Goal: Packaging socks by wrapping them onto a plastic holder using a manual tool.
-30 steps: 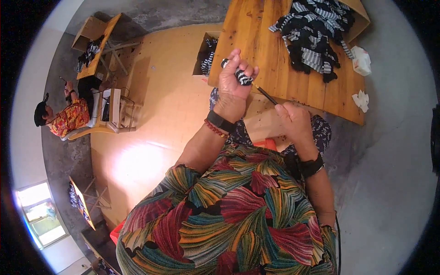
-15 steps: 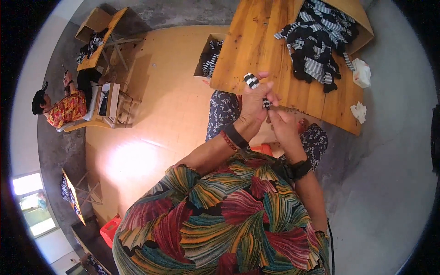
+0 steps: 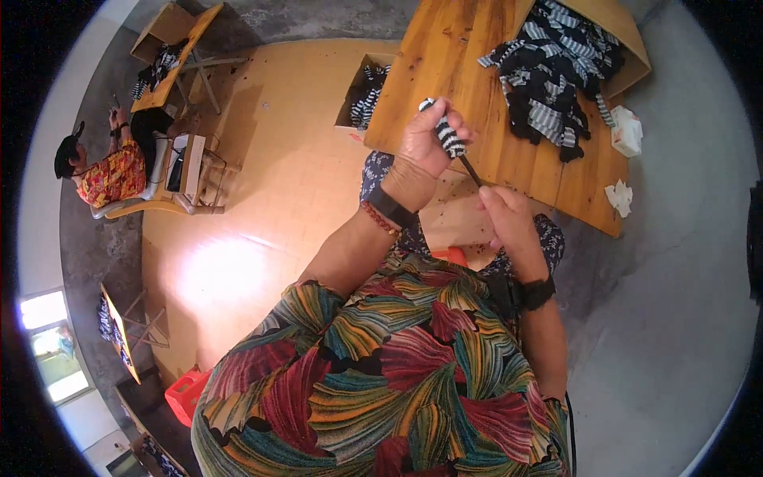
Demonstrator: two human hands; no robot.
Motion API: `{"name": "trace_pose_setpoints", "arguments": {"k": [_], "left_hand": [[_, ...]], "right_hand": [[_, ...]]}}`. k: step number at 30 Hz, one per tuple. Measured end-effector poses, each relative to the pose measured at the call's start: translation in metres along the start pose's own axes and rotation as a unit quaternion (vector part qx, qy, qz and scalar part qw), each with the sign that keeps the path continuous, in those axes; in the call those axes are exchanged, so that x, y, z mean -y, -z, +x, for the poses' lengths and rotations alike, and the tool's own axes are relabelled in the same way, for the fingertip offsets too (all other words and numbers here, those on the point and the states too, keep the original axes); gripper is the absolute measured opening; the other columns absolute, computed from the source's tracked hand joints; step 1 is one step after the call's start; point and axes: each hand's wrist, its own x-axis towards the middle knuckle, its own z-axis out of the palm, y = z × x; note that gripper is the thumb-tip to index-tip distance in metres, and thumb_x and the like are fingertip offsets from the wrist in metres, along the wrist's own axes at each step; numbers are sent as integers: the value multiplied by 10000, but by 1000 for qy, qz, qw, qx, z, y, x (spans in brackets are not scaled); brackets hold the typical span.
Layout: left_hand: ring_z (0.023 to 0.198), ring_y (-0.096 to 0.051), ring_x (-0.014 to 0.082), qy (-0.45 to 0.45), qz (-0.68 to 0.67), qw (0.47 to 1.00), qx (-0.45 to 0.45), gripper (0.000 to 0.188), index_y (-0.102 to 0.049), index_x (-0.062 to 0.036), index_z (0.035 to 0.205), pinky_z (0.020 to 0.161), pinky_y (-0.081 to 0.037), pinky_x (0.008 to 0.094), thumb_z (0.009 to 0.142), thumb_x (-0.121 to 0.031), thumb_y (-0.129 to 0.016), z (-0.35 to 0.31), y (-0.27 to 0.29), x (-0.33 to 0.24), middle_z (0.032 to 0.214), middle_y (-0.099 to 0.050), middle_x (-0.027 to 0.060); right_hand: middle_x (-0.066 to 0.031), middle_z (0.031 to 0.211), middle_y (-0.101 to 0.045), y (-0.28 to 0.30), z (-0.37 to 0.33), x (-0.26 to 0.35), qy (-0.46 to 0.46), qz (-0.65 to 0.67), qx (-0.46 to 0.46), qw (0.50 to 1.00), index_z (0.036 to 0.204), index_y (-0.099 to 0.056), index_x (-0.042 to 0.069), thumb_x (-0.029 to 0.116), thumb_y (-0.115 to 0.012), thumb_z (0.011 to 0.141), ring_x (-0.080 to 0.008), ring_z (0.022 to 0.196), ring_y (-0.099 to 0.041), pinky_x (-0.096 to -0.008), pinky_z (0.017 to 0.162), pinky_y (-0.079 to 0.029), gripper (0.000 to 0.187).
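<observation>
My left hand (image 3: 429, 143) is closed around a black-and-white striped knit piece (image 3: 451, 141), whose rounded white-tipped end pokes out past the thumb. From the piece's lower end a thin, straight dark strip (image 3: 470, 170) runs down to my right hand (image 3: 509, 216). There the thumb and fingers pinch it; whether it is a slim tool or stretched material I cannot tell. Both hands are above the near edge of the wooden table (image 3: 413, 87), over my lap. Black and grey striped knitwear (image 3: 548, 103) is heaped on that table.
A cardboard box (image 3: 632, 71) lies on its side behind the heap. White tissue pack (image 3: 626, 131) and crumpled tissue (image 3: 619, 198) are at the table's right edge. Another box of striped knitwear (image 3: 350, 115) stands left of the table. A seated person (image 3: 115, 171) works far left.
My hands have moved apart, the left up and slightly left, the right down and right. More of the striped knit piece shows, and the dark strip between the hands has come into view.
</observation>
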Motion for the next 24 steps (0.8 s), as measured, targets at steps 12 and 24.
{"name": "trace_pose_setpoints", "arguments": {"k": [12,24], "left_hand": [[380,-433,118,-77,209,969,-104,314,-464,-49,990,393,-408,262,719,-11,-618,-17,-21,24,510,-450,7],[394,-449,136,-82,195,971,-108,380,-413,-44,1062,436,-449,285,732,-24,-600,-32,-23,39,529,-448,17]], "right_hand": [[-207,577,-450,12,-7,-12,64,-214,-40,974,628,-460,-9,292,-477,818,-360,537,-451,-405,500,-348,356],[27,543,-452,-27,9,4,-53,123,-29,991,754,-561,66,180,-469,842,-36,425,-360,-188,365,-253,171]]}}
